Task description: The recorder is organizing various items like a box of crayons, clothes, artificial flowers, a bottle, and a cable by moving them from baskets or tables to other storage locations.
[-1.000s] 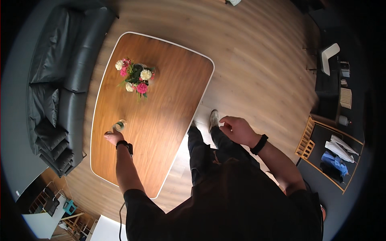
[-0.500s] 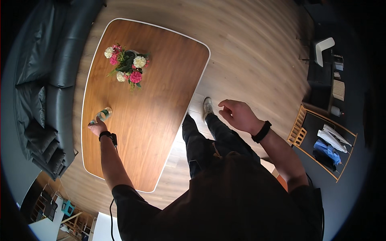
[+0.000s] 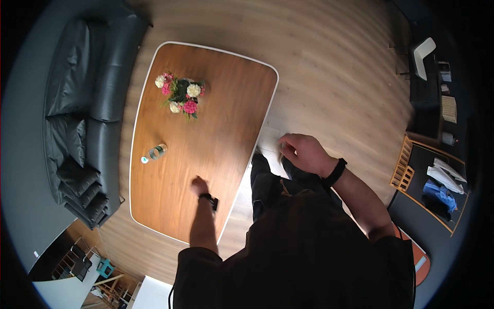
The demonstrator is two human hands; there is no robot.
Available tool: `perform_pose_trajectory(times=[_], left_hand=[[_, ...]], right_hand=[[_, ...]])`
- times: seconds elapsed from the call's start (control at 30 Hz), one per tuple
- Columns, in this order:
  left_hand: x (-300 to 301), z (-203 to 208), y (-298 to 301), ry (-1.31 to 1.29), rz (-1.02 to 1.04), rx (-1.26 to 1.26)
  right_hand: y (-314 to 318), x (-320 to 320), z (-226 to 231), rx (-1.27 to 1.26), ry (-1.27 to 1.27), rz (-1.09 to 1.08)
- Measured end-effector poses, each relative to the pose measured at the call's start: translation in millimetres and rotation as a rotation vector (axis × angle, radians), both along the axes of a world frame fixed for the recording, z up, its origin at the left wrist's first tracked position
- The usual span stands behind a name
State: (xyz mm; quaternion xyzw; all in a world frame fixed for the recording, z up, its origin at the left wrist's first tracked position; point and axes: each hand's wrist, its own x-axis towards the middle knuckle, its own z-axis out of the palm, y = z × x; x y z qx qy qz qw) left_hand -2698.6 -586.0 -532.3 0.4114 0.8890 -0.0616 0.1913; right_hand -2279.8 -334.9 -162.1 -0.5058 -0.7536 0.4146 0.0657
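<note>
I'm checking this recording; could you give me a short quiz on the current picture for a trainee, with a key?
1. True or false: the person's left hand is apart from the clear bottle.

2. Fill the gap: the flowers on the wooden table are pink and ____.

3. Choose one. In the picture, the right hand appears:
A) on the bottle's cap
B) to the right of the table
C) among the flowers

Key:
1. True
2. White
3. B

Right hand [image 3: 304, 153] loosely curled inward
</note>
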Motion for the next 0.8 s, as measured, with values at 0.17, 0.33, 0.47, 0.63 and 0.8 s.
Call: perform_pose_trajectory(times=[0.17, 0.33, 0.47, 0.63, 0.8], left_hand=[[122.0, 24.0, -27.3, 0.004, -0.125, -0.066], [186.1, 84.7, 34.0, -0.155, 0.361, 0.258], [213.6, 137.9, 87.8, -0.098, 0.337, 0.488], [288.6, 194.6, 106.4, -0.018, 0.362, 0.637], [367.2, 182.0, 44.0, -0.006, 0.206, 0.392]], right_hand=[[-21.4, 51.9, 13.4, 0.017, 0.043, -0.116], [-40.7, 121.7, 18.9, 0.034, 0.110, -0.213], [-56.4, 187.9, 16.9, 0.058, 0.178, -0.232], [-85.9, 309.6, 9.3, 0.072, 0.286, -0.297], [-112.4, 436.9, -19.9, -0.011, 0.492, -0.528]])
